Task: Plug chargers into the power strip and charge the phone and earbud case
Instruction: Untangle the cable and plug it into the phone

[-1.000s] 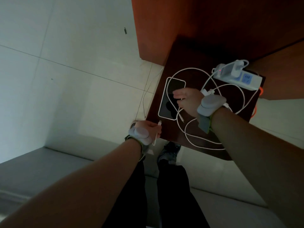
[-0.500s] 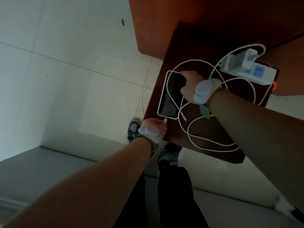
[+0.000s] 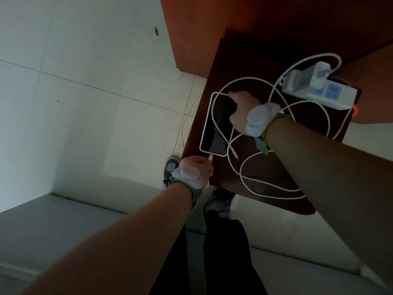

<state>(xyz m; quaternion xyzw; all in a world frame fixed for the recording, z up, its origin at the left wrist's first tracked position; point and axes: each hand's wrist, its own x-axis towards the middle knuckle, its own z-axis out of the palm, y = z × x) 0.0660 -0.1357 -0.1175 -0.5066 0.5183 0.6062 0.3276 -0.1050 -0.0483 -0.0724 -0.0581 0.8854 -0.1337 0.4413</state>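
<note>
A dark phone (image 3: 214, 133) with a white edge lies on a small brown table (image 3: 268, 173). My right hand (image 3: 240, 111) presses down on the phone's far end. My left hand (image 3: 197, 166) pinches a white cable plug (image 3: 210, 157) right at the phone's near bottom edge. A white power strip (image 3: 327, 94) sits at the table's far right with two white chargers (image 3: 319, 76) plugged in. White cables (image 3: 265, 188) loop over the table, and a second loose plug (image 3: 235, 155) lies beside the phone. The earbud case is not visible.
A reddish wooden cabinet (image 3: 234, 28) stands behind the table. Pale floor tiles (image 3: 85, 103) spread to the left, with a thin white cord (image 3: 184, 124) trailing over them. My shoes (image 3: 170, 169) and dark trousers are below the table edge. A grey surface (image 3: 53, 226) lies at bottom left.
My right hand slid from the phone's middle up to its far end and holds it. My left hand brought the plug from below the table edge up to the phone's bottom port.
</note>
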